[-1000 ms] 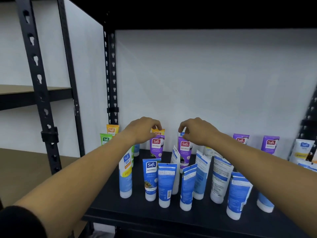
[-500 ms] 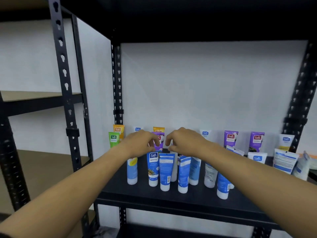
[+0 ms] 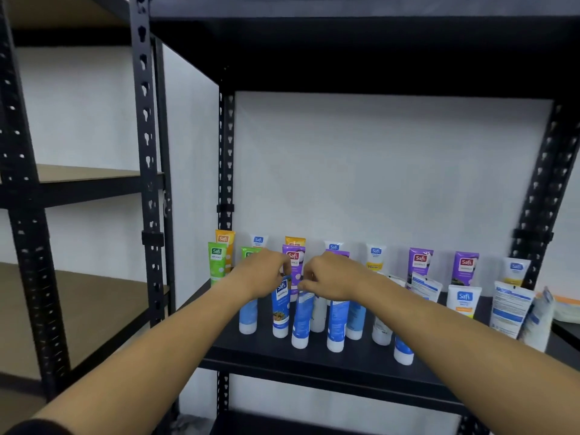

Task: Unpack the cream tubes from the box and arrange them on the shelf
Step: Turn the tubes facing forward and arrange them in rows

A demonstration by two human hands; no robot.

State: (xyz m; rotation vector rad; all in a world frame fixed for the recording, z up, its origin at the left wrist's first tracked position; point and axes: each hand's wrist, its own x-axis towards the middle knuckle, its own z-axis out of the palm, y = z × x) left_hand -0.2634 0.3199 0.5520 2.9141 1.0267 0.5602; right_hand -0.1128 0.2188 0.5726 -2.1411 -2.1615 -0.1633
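Arranging looks like the step in hand: on the head view, cream tubes (image 3: 335, 321) stand in rows on the black shelf (image 3: 314, 361). Left hand (image 3: 262, 274) pinches the top of a blue tube (image 3: 280, 309); right hand (image 3: 329, 277), at its 3 o'clock, pinches the neighbouring tube (image 3: 302, 321). Next comes straightening them without toppling others.

The tops of the front tubes (image 3: 299, 321) are hidden behind the left hand (image 3: 266, 274) and right hand (image 3: 332, 277). At the right edge, a stack of packets (image 3: 566, 307) is cut off and blurred.
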